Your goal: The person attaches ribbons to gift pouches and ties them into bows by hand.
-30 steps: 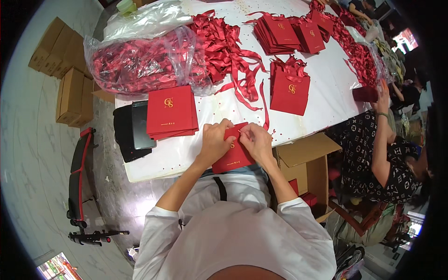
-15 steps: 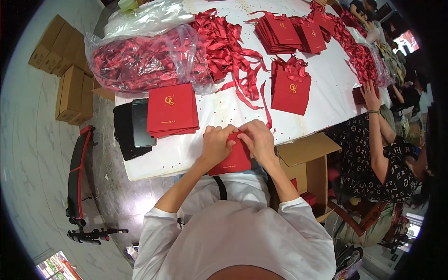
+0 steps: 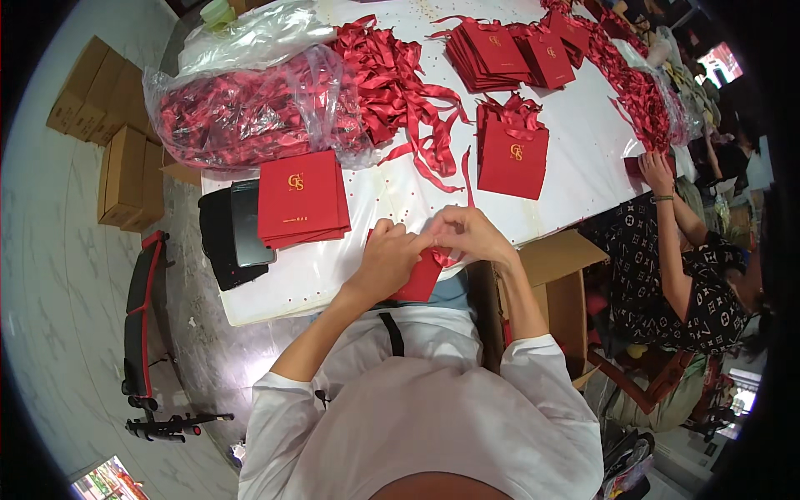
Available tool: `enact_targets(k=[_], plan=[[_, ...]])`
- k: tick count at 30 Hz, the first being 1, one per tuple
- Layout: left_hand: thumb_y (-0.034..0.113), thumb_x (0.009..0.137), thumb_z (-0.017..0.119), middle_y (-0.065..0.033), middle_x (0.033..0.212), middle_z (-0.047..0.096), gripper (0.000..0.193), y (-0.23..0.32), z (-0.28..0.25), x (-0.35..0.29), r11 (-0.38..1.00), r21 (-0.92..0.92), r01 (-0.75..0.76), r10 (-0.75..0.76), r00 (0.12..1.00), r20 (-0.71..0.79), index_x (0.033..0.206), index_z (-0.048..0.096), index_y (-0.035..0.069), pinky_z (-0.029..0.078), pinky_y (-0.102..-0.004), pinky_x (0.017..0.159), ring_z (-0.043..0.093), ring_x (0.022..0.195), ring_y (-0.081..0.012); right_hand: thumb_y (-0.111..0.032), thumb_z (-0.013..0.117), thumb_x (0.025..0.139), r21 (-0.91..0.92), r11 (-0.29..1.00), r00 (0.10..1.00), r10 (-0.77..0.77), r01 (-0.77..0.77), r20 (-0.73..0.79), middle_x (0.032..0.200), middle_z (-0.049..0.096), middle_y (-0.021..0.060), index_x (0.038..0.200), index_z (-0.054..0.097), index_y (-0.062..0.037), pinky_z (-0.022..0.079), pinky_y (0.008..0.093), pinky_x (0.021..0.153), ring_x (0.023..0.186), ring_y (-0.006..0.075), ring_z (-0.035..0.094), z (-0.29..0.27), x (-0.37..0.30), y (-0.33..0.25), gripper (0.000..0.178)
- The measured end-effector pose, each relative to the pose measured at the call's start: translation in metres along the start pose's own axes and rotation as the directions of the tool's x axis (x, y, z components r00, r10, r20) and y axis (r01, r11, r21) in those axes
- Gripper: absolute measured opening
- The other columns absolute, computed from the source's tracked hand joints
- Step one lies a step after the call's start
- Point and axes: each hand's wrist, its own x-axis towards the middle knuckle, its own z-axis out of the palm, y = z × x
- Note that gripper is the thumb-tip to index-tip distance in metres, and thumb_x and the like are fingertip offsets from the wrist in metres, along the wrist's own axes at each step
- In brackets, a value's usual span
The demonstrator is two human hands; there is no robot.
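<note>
Basically, left hand grips a small red bag by its upper part, and right hand pinches a red ribbon at the bag's top; fingertips overlap, so the exact grip point is hidden. Bag sits tilted at the counter's near edge, partly over the lap. Risks, as judged: ribbon could slip out, since it's smooth satin and the pinch looks small; bag could crease or tear near the top if pulled hard, being thin card; and it could drop off the near edge if left fingers loosen, with little counter under it. Around: stack of flat red bags toward the near-left corner, beside a dark flat device and black cloth along the left edge. Loose ribbon strand lies just beyond the hands, could snag. Ribbon heap and clear plastic sack block the far-left part. Bag with ribbons lies farther in; more bags toward the far edge. Cardboard box crowds the right elbow below the near edge; co-worker's hand is well apart, right.
</note>
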Motion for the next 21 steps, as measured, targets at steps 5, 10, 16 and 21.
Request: enact_targets(k=[5, 10, 16, 21], plan=[[0.004, 0.075, 0.073, -0.0010, 0.087, 0.065, 0.029, -0.004, 0.000, -0.002, 0.995, 0.060, -0.074, 0.075, 0.997, -0.003, 0.101, 0.063, 0.014, 0.037, -0.0390, 0.088, 0.057, 0.085, -0.0232, -0.015, 0.074, 0.086, -0.229, 0.973, 0.995, 0.026, -0.002, 0.099, 0.092, 0.063, 0.0064, 0.098, 0.073, -0.0034, 0.049, 0.0281, 0.070, 0.082, 0.0138, 0.061, -0.002, -0.001, -0.011, 0.017], [0.012, 0.076, 0.076, 0.0002, 0.084, 0.066, 0.019, -0.004, -0.006, 0.001, 0.994, -0.048, -0.098, 0.090, 0.985, -0.146, 0.092, 0.066, 0.013, 0.037, -0.0385, 0.086, 0.056, 0.081, -0.0214, -0.013, 0.073, 0.086, 0.009, 1.000, 0.990, -0.016, 0.014, 0.140, 0.081, 0.064, 0.0022, 0.092, 0.073, -0.0025, 0.048, 0.0252, 0.068, 0.074, 0.0094, 0.059, 0.001, 0.005, 0.008, 0.012], [0.018, 0.076, 0.080, -0.0007, 0.076, 0.062, 0.021, -0.004, -0.002, -0.002, 0.988, -0.147, -0.038, 0.022, 0.994, -0.106, 0.091, 0.066, 0.014, 0.036, -0.0366, 0.082, 0.055, 0.075, -0.0212, -0.012, 0.067, 0.084, 0.105, 0.993, 0.935, 0.091, -0.058, -0.342, 0.067, 0.060, -0.0023, 0.083, 0.070, -0.0006, 0.043, 0.0218, 0.057, 0.062, 0.0047, 0.053, 0.012, 0.023, 0.019, 0.012], [0.019, 0.077, 0.079, -0.0013, 0.074, 0.062, 0.020, -0.010, 0.003, 0.001, 0.990, -0.124, 0.074, -0.094, 0.982, -0.165, 0.089, 0.064, 0.013, 0.036, -0.0367, 0.081, 0.056, 0.072, -0.0218, -0.020, 0.068, 0.090, -0.044, 0.991, 0.853, -0.129, 0.124, -0.505, 0.073, 0.065, 0.0036, 0.088, 0.070, 0.0031, 0.045, 0.0248, 0.062, 0.068, 0.0079, 0.056, -0.004, 0.020, 0.034, 0.024]])
